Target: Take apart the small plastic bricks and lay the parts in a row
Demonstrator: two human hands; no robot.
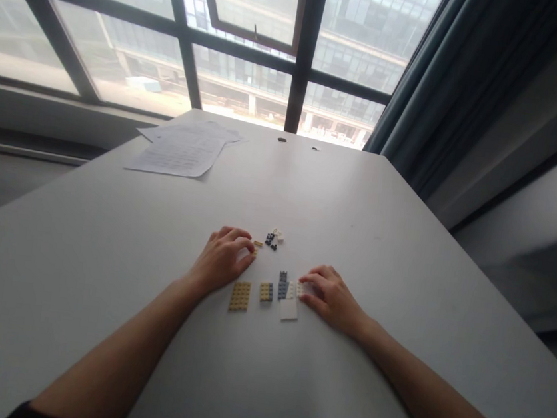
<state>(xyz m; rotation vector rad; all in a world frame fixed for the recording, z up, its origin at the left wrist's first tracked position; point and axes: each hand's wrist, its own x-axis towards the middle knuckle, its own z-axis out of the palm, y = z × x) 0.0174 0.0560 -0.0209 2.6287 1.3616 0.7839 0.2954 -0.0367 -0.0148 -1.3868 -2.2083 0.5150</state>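
Observation:
My left hand [224,254] rests on the table with its fingers curled. A small yellow brick [255,252] shows between its thumb and index fingertips, and another yellow piece [258,243] lies just beyond them. On the right, my right hand [331,298] has its thumb and fingertips around a white studded brick [299,289]. That brick sits beside another white brick [291,290] and a grey-blue brick [282,290]. A smooth white plate [290,310] lies in front of these. Between my hands are a tan studded plate [239,296] and a tan-and-grey block [265,292].
Several small black and white pieces [274,239] are heaped beyond my hands. Printed papers [179,149] lie at the far left of the white table [339,209]. Windows stand behind the table's far edge, and a dark curtain [438,86] hangs at right.

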